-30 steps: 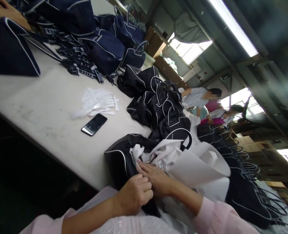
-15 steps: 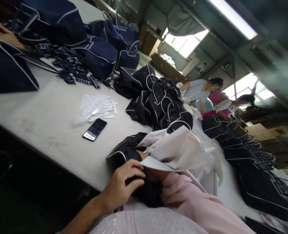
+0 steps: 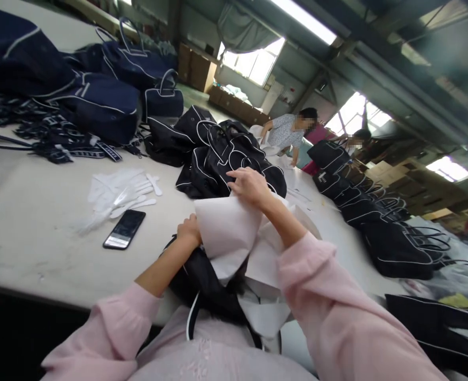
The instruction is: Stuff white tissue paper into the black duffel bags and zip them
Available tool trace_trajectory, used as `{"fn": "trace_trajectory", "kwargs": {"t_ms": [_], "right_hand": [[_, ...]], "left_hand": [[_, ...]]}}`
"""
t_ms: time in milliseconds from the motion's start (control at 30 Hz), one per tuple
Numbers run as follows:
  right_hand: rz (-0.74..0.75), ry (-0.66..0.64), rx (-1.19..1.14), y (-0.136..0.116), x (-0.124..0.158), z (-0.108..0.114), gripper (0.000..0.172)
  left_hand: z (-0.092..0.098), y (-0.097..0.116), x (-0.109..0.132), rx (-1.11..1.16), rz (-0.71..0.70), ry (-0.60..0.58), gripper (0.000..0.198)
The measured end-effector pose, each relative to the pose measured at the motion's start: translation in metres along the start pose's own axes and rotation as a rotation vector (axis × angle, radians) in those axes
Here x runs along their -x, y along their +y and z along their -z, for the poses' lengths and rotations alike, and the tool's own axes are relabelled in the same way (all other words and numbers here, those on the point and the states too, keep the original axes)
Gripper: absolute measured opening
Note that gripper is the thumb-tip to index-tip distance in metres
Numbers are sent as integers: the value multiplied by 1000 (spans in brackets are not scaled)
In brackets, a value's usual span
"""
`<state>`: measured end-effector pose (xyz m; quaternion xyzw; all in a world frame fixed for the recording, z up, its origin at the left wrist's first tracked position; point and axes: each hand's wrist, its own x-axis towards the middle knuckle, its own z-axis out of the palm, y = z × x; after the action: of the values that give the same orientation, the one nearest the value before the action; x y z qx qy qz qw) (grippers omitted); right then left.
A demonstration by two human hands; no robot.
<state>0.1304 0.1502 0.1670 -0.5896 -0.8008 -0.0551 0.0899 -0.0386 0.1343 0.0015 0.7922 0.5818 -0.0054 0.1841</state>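
Observation:
A black bag point(image 3: 204, 275) with white piping lies at the table edge against my body, its mouth towards me. Sheets of white paper point(image 3: 226, 227) stand up out of it, bent and creased. My left hand point(image 3: 189, 229) is closed at the bag's far left side, against the paper's edge; its fingertips are hidden. Over the top edge of the paper, my right hand point(image 3: 250, 188) grips it with bent fingers, the index finger pointing left. My right forearm crosses in front of more white paper.
On the white table point(image 3: 27, 227) lie a phone point(image 3: 124, 229) and a pile of white strips point(image 3: 118, 193). Black bags point(image 3: 226, 153) are heaped beyond, navy bags point(image 3: 99, 106) at the left. A row of black bags point(image 3: 392, 243) runs along the right. A person point(image 3: 285, 132) works at the far end.
My right hand has come up out of the bag to the paper's top edge. The paper now stands higher. My left hand has moved to the bag's far side. The view has swung right.

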Motion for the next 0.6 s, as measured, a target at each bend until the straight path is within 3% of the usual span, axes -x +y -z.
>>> {"fn": "trace_trajectory", "kwargs": {"t_ms": [100, 167, 267, 367, 467, 600], "right_hand": [[-91, -516, 66, 5, 3, -32, 58], [-22, -685, 75, -8, 36, -50, 71], [-70, -570, 103, -32, 101, -69, 86], [-85, -519, 161, -48, 146, -85, 70], [-18, -506, 199, -57, 152, -107, 56], [30, -626, 96, -62, 119, -139, 30]], "left_hand": [[-5, -15, -2, -50, 23, 8, 38], [-6, -24, -1, -64, -5, 37, 38], [-4, -30, 4, -58, -68, 115, 36], [-1, -26, 9, -39, -115, 204, 36], [-1, -18, 14, -29, -137, 254, 23], [-4, -8, 20, -39, -186, 280, 26]]}}
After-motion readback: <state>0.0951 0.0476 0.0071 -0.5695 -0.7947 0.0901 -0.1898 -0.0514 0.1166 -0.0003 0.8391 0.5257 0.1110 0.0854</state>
